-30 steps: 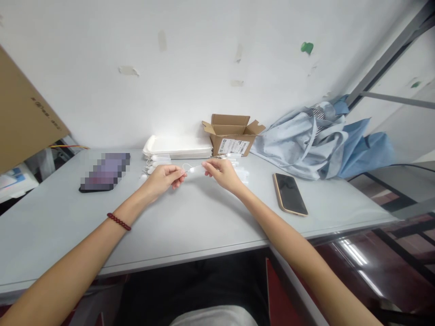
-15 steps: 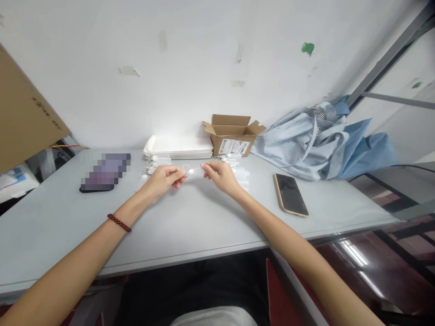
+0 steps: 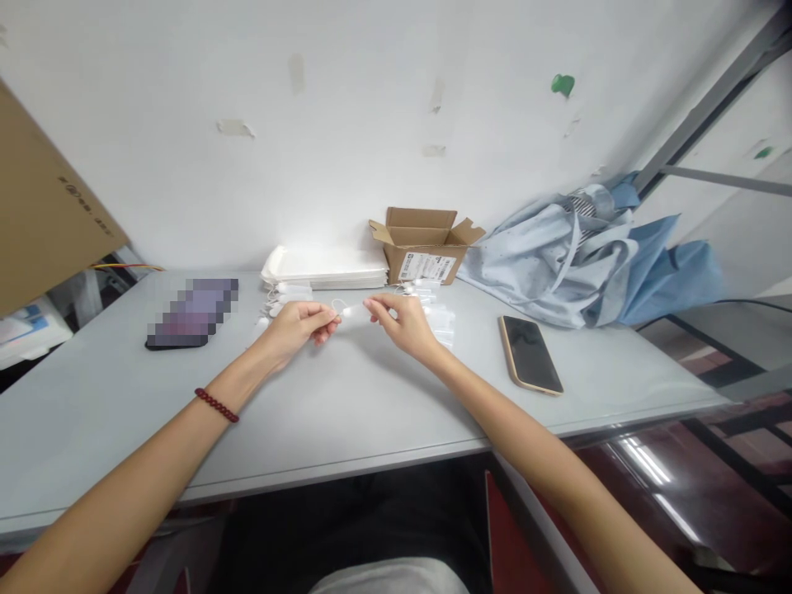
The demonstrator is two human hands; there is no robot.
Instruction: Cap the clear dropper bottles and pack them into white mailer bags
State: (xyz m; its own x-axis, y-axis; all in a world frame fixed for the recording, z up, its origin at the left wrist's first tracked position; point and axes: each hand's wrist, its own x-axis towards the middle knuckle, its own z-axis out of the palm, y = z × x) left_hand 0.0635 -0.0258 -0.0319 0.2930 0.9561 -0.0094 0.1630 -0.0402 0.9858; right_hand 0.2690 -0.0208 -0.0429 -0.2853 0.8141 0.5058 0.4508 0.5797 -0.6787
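Looped translucent piece [image 3: 355, 311] held crosswise between two hands, in front of the open carton [image 3: 426, 266]

A white wall [image 3: 346, 181], scuffed and marked with torn tape, rises behind the carton, which stands on a smooth grey tabletop [image 3: 346, 412]. Just right of the carton slumps pale-blue cloth [image 3: 544, 264], soft and deeply creased. The carton itself is brown cardboard, flaps spread, with a printed label on its front. Close at its left lies a stack of flat white sheets or sleeves [image 3: 327, 269]; which, I cannot tell.

Well left of the carton rests a dark slab [image 3: 191, 315], its face pixelated; to the right and nearer the person, a phone [image 3: 530, 353] with a glossy black screen and tan rim.

Left hand [image 3: 299, 328] and right hand [image 3: 400, 320] are both on the near side of the carton. The left thumb and forefinger are pinched at the piece's looped end, though exactly what part they grip is hidden; the right thumb and forefinger pinch its plain end.

Slightly left of the carton and nearer the person, the piece runs its long axis from hand to hand, neither clearly nearer. It has a slim clear body, a white collar and a thin cord loop toward the left hand.
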